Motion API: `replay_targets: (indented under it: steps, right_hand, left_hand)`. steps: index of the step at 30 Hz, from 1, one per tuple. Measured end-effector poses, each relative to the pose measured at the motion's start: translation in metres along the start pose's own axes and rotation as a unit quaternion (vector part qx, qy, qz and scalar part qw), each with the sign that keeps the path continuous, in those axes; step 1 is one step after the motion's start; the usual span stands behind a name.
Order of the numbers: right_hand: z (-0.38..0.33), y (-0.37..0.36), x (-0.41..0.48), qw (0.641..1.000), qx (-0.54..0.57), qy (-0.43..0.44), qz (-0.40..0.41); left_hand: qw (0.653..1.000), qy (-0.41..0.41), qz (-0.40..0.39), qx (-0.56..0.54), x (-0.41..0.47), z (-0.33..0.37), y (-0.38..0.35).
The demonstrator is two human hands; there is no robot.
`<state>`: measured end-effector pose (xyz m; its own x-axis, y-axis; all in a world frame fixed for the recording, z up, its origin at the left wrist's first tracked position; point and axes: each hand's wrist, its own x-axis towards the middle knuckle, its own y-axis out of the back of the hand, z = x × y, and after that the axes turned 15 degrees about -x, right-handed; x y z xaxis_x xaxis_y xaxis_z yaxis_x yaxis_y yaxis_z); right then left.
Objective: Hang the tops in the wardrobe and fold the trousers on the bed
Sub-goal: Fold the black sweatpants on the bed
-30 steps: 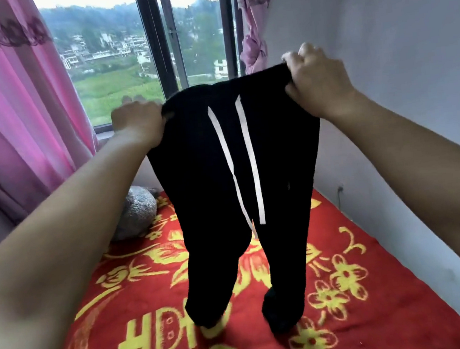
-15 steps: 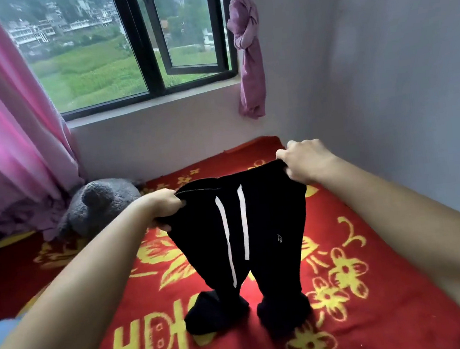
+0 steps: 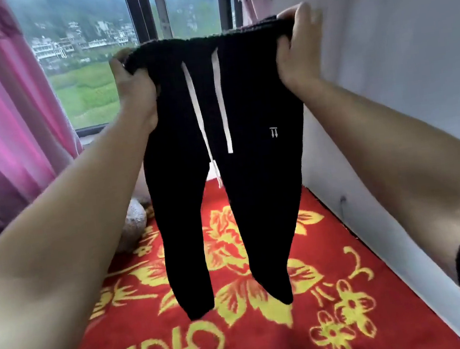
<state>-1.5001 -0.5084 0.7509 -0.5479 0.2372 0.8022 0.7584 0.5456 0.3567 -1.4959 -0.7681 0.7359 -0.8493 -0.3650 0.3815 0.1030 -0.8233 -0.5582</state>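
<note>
Trousers (image 3: 256,188): black, held up in the air by the waistband, stretched flat between both hands; hanging full length, cuffs clear of the bed.
Left hand (image 3: 133,90): clenched on the left end of the waistband, fabric bunched in the grip.
Right hand (image 3: 297,49): grasping the right end of the waistband, fingers curled over the top edge.
Drawstrings (image 3: 221,103): two, white, dangling down the front; left one longer.
Bed (image 3: 354,318): below the trousers, covered in red with yellow flowers and letters.
Toy (image 3: 134,222): grey, plush, at the far left of the bed, partly hidden behind the left forearm and a trouser leg.
Window (image 3: 92,83): straight ahead, dark-framed, green fields and buildings outside; lower middle blocked by the trousers.
Curtain (image 3: 3,128): pink, hanging left of the window.
Wall (image 3: 400,68): pale, close on the right, running along the bed's edge.
In the way: trousers and both forearms, covering the centre of the view.
</note>
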Motion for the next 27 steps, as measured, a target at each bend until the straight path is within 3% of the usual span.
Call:
replay_targets:
  steps: [4, 10, 12, 14, 16, 18, 20, 23, 27]
  right_hand:
    - [-0.027, 0.038, 0.010, 0.999, -0.013, 0.033, 0.023]
    - [-0.014, 0.052, -0.045, 0.998, -0.045, 0.032, -0.013]
    - [0.005, 0.043, -0.092, 0.997, -0.065, 0.014, -0.047]
    - [0.030, 0.033, -0.154, 0.990, -0.088, -0.011, -0.106]
    - [0.059, 0.024, -0.228, 0.972, -0.124, -0.033, -0.195]
    - [0.086, 0.020, -0.307, 0.933, -0.177, -0.061, -0.307]
    - [0.107, 0.022, -0.384, 0.871, -0.225, -0.093, -0.426]
    - [0.128, 0.034, -0.481, 0.789, -0.259, -0.111, -0.546]
    - [0.143, 0.057, -0.555, 0.721, -0.272, -0.097, -0.630]
  left_hand:
    - [0.996, -0.071, -0.021, 0.043, 0.003, 0.045, -0.013]
    - [0.965, -0.114, -0.029, 0.235, -0.049, 0.044, 0.026]
    - [0.907, -0.130, -0.026, 0.399, -0.080, 0.021, 0.064]
    - [0.807, -0.139, -0.072, 0.569, -0.120, -0.014, 0.115]
    - [0.723, -0.106, -0.140, 0.669, -0.171, -0.055, 0.170]
    - [0.650, -0.032, -0.211, 0.729, -0.230, -0.093, 0.223]
    - [0.581, 0.063, -0.278, 0.762, -0.292, -0.125, 0.270]
    - [0.511, 0.186, -0.352, 0.762, -0.378, -0.159, 0.327]
    - [0.474, 0.251, -0.395, 0.746, -0.450, -0.179, 0.365]
